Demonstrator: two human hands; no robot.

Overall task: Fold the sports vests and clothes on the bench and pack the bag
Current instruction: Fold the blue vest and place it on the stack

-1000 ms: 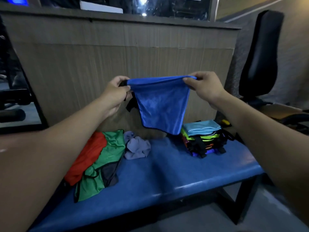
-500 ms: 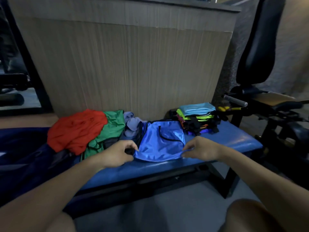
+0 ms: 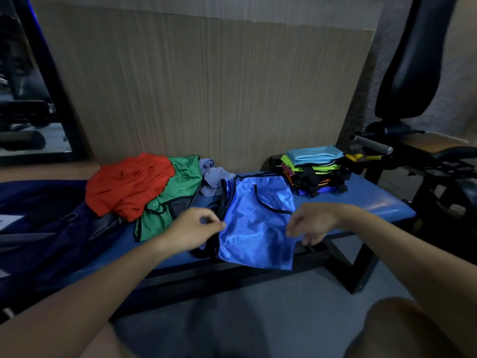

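Observation:
A shiny blue vest (image 3: 258, 223) with black trim lies flat on the blue bench (image 3: 374, 200), and its lower edge hangs over the front. My left hand (image 3: 196, 228) pinches the vest's left edge, fingertips together. My right hand (image 3: 312, 223) hovers at the vest's right edge with loose, spread fingers and holds nothing. Unfolded red cloth (image 3: 129, 187), a green vest (image 3: 178, 182) and a grey-lilac cloth (image 3: 214, 179) lie in a heap on the left. A stack of folded vests (image 3: 312, 171) stands at the back right. A dark blue bag (image 3: 38, 228) lies at the far left.
A wood-grain panel (image 3: 206, 86) rises right behind the bench. A black gym machine with a padded seat (image 3: 413, 156) stands close on the right. Grey floor (image 3: 258, 306) lies in front, and my knees show at the bottom edge.
The blue vest went from held up in the air by both hands down onto the bench, then spread flat. My right hand has let go of its edge.

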